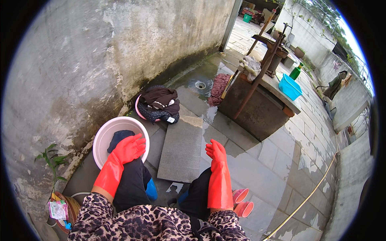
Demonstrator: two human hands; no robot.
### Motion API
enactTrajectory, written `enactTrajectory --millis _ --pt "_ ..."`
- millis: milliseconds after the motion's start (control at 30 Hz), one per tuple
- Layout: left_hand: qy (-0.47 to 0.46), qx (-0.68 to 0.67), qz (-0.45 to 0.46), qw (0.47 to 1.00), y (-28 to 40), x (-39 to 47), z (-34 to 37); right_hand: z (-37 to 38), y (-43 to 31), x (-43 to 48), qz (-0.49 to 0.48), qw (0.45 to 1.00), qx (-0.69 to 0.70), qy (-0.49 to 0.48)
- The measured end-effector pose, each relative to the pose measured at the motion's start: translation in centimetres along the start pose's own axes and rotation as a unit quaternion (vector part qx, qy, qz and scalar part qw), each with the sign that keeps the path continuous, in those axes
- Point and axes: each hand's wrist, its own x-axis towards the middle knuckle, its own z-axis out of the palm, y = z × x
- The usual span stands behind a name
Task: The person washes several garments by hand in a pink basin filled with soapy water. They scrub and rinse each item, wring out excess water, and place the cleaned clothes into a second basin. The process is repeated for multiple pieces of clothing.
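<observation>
Both hands wear long red rubber gloves. My left hand (pixel 129 148) is over my left knee, palm upward and fingers spread, partly in front of a pink plastic basin (pixel 99 144). Dark wet cloth (pixel 118 139) lies inside that basin. My right hand (pixel 216 150) hovers by my right knee, fingers slightly curled, holding nothing. Between the knees and beyond them, a ridged stone slab (pixel 182 147) lies on the paving. Behind the pink basin, a smaller pink basin (pixel 139 110) is heaped with dark clothes (pixel 159 101).
A floor drain (pixel 200 85) and a mop head (pixel 219 89) lie ahead. A stone stand (pixel 256 111) with a hand pump (pixel 271 58) holds a blue plastic basket (pixel 290 87) and green bottle (pixel 296 71). Pink boots (pixel 243 209), a yellow hose (pixel 304 201) and a potted plant (pixel 54 164) are nearby.
</observation>
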Motion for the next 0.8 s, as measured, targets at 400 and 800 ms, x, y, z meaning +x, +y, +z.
enactTrajectory --millis 400,800 --pt "0.004 -0.013 -0.01 1.0 0.08 0.3 -0.33 0.12 -0.08 0.12 0.012 1.0 -0.011 0.022" --pt "-0.003 0.0 -0.005 1.0 0.11 0.36 -0.25 0.18 0.1 0.39 0.005 1.0 -0.007 0.03"
